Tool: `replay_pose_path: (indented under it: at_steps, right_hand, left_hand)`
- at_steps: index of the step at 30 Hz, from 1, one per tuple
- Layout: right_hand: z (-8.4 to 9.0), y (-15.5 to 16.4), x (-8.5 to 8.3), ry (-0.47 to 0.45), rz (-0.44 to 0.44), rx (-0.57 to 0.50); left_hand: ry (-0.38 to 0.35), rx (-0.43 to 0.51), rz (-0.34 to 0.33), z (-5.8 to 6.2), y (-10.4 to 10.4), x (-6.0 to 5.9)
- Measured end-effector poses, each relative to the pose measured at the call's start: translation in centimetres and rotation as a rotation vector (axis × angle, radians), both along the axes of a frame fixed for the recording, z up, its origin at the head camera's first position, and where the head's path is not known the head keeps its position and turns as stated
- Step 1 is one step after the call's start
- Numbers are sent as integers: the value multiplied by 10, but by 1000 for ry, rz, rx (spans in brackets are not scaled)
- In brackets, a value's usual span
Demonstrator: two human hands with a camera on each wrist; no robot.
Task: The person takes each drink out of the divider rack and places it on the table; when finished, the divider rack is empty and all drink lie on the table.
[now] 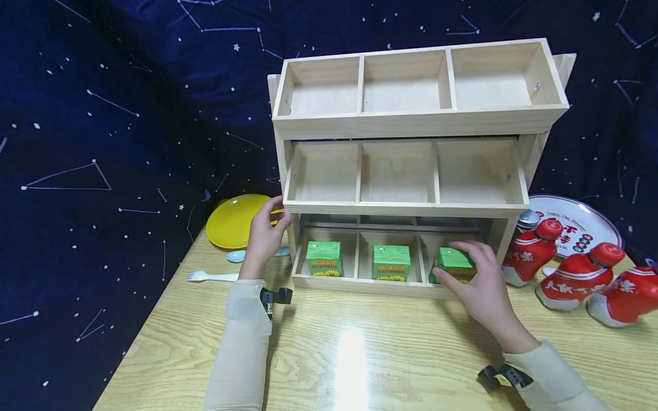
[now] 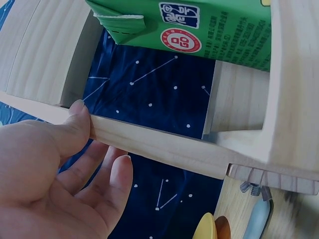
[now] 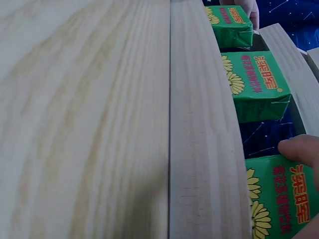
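Note:
A three-tier wooden rack stands on the table, each tier split into three compartments. In its bottom tier stand three green drink cartons, one per compartment: left carton, middle carton and right carton. My right hand holds the right carton, thumb at its near left side and fingers over its far right side. My left hand grips the rack's left side post, with the thumb on one face and the fingers partly hidden behind.
Left of the rack lie a yellow plate, a blue spoon and a white fork. Several red bottles and a white printed plate are at the right. A dark starry cloth hangs behind.

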State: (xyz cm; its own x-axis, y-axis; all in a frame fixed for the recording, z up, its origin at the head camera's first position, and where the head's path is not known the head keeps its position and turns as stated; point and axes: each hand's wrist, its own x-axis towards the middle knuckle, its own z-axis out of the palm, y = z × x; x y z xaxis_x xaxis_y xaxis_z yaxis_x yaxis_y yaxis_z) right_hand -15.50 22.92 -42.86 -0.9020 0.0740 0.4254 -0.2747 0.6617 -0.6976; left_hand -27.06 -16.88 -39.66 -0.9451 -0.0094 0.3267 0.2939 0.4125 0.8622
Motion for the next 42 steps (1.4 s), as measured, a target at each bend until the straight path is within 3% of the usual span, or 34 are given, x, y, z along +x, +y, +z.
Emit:
replay_pose_path:
  at_steps: [9, 16, 29, 36, 42]
  right_hand:
    - [-3, 1, -2, 32, -14, -59]
    - [17, 4, 5, 53, -58, -83]
    - [50, 26, 36, 55, -213, -152]
    - [55, 46, 56, 59, -286, -168]
    - [51, 63, 69, -39, -409, -114]
  left_hand:
    - [15, 1, -5, 0, -1, -1]
    - [11, -15, -2, 0, -1, 0]
    - [8, -5, -9, 1, 1, 0]
    - [3, -20, -3, 0, 1, 0]
    - [3, -22, 4, 0, 1, 1]
